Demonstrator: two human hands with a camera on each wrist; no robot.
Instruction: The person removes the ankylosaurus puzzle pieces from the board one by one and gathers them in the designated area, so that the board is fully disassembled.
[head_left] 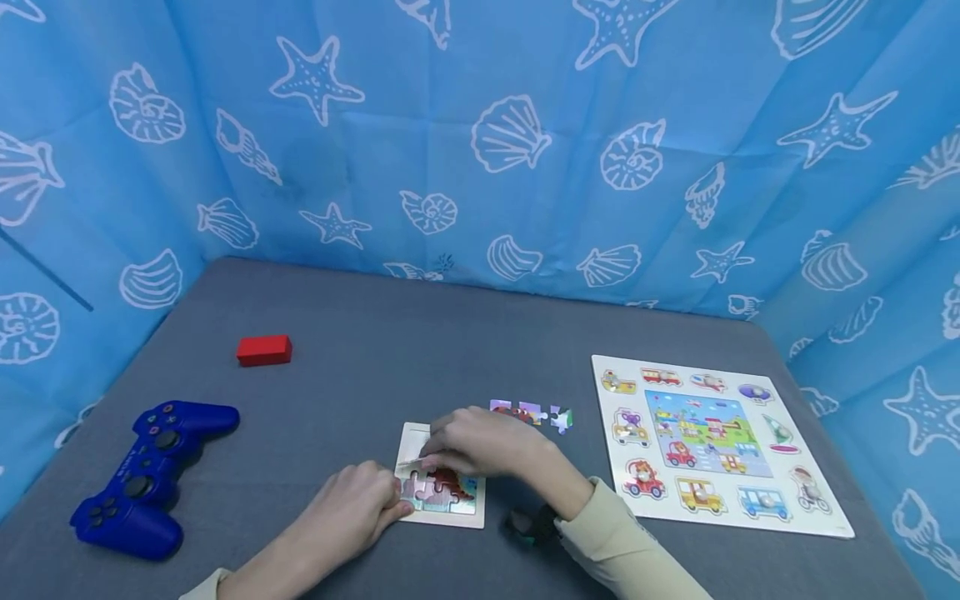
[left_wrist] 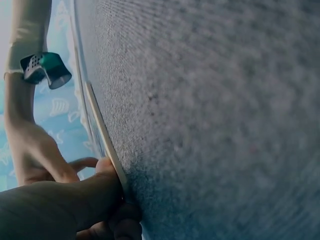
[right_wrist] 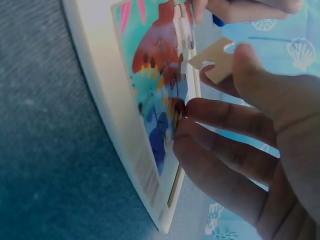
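A small wooden jigsaw tray (head_left: 468,522) lies on the table in front of me, with several joined pieces of a red and teal picture in it. My left hand (head_left: 358,502) grips the tray's left edge, its thumb on the rim in the left wrist view. Over the tray's upper part is my right hand (head_left: 483,442). Between thumb and index finger it pinches a jigsaw piece (right_wrist: 218,57), tilted above the tray with its plain wooden side showing. The other right fingers touch the picture. Part of the tray is hidden under the right hand.
Loose jigsaw pieces (head_left: 561,419) lie just beyond the right hand. At the right is a large peg puzzle board (head_left: 813,521) with vehicles. A blue game controller (head_left: 142,479) and a red block (head_left: 264,350) are at the left. A blue shell-patterned curtain (head_left: 450,150) surrounds the grey table.
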